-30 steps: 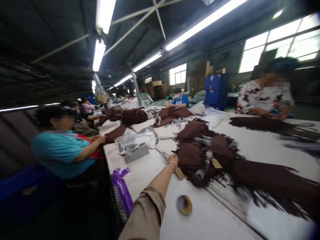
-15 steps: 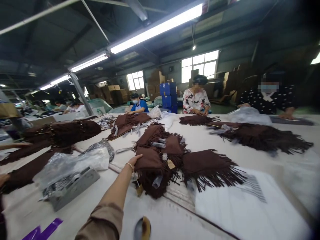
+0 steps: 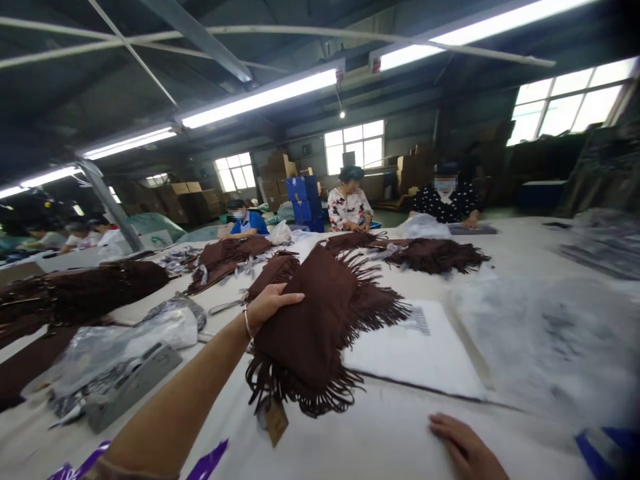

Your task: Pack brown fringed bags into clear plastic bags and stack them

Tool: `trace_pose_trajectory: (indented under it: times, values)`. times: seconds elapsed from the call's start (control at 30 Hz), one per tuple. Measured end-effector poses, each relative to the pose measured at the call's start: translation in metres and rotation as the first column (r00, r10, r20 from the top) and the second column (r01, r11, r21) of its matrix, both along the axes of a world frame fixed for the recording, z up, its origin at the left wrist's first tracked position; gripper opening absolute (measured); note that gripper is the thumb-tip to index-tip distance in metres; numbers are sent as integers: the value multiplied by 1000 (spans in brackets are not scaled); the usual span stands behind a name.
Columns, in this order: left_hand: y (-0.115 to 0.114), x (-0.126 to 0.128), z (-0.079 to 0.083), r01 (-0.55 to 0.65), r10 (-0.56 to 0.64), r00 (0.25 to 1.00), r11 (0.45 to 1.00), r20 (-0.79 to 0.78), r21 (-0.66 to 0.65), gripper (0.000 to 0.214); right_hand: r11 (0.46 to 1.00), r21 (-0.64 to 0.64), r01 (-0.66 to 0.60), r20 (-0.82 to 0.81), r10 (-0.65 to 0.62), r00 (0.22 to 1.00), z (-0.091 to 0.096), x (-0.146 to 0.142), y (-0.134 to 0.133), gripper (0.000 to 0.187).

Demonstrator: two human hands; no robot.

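A dark brown fringed bag (image 3: 310, 320) is in the grip of my left hand (image 3: 273, 305), thumb on top along its upper left edge. It is lifted and tilted, fringe hanging at its lower edge and right side, with a tan paper tag (image 3: 276, 421) dangling below. My right hand (image 3: 465, 445) is at the lower right over the pale table (image 3: 390, 440), fingers stretched out and holding nothing. Behind the held bag, another brown fringed piece (image 3: 273, 272) is partly covered. A white sheet (image 3: 415, 357) lies to the right.
To the left are a grey metal box (image 3: 135, 387), clear plastic bags (image 3: 170, 327) and a heap of brown bags (image 3: 125, 280). Large plastic sheeting (image 3: 560, 333) covers the right side. Several co-workers sit across the table, near more brown fringed pieces (image 3: 435, 255).
My left hand has picked up the fringed bag from the pile and raised it nearer. My right hand has come into view at lower right. The view has turned right.
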State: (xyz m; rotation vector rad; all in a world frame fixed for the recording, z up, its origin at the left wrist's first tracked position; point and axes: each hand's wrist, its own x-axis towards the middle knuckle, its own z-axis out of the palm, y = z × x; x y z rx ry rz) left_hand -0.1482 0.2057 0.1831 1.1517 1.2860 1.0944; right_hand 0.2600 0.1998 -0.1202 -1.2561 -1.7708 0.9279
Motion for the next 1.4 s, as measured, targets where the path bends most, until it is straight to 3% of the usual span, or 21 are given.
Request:
trace_pose_trajectory:
  times: [0.07,0.1,0.13,0.17,0.27,0.33,0.4,0.47,0.53,0.63,0.7,0.73,0.8,0.87,0.9,0.97,1.03,1.1,1.17,1.23,1.4]
  values:
    - [-22,38,6,79,-84,991,996,-109,-45,39,966,-204,160,-277,-214,937,21,5,-12,30]
    - [-30,58,5,113,-123,978,991,-171,-67,37,928,-279,246,-458,-354,815,35,8,-21,33]
    - [-38,78,3,151,-169,955,984,-243,-89,35,906,-335,258,-586,-414,697,53,10,-32,32]
    - [-44,99,0,194,-219,920,975,-326,-109,32,906,-362,218,-653,-414,634,73,12,-44,29]
    - [-53,165,-15,347,-354,707,928,-612,-136,26,898,-431,-90,-684,-260,681,136,14,-81,38]
    - [-57,209,-29,461,-382,506,878,-773,-132,24,817,-486,-310,-688,-140,712,171,10,-101,47]
    - [-60,250,-44,549,-371,361,826,-856,-127,25,750,-533,-390,-683,-110,722,194,5,-112,49]
    - [-64,280,-57,599,-367,315,792,-875,-117,26,741,-567,-360,-674,-167,719,203,3,-114,49]
    - [-66,294,-63,627,-371,333,774,-867,-91,26,753,-581,-309,-671,-227,706,203,9,-110,47]
    - [-65,284,-59,679,-378,402,734,-834,-5,27,787,-573,-231,-558,-168,812,206,32,-102,42]
    - [-64,263,-51,697,-399,436,716,-807,22,30,869,-487,-83,-288,-70,955,218,50,-97,39]
    - [-65,251,-46,707,-427,438,707,-791,10,31,927,-375,2,-106,-46,993,226,57,-96,38]
    - [-69,229,-37,743,-512,424,669,-747,-37,33,998,-35,60,216,-51,975,246,67,-94,39]
    - [-78,213,-30,811,-602,400,584,-691,-39,33,978,193,-81,419,-8,908,260,67,-92,51]
    - [-82,207,-27,843,-632,384,537,-673,-22,33,965,186,-186,497,71,865,264,64,-91,58]
    - [-91,197,-22,888,-662,340,461,-668,-5,32,931,-77,-357,584,332,741,265,54,-89,54]
    - [-95,187,-20,905,-688,292,423,-665,-40,31,814,-427,-393,520,577,630,261,44,-90,33]
    - [-94,173,-22,912,-740,250,397,-625,-106,30,698,-610,-375,411,684,603,257,36,-92,24]
    - [-90,156,-31,913,-788,214,372,-578,-169,31,687,-621,-377,386,687,616,258,32,-95,24]
    - [-85,140,-44,898,-792,192,381,-579,-222,31,721,-573,-389,437,671,600,263,30,-94,24]
    - [-79,116,-71,842,-655,254,512,-712,-170,16,787,-490,-375,584,616,528,282,33,-82,24]
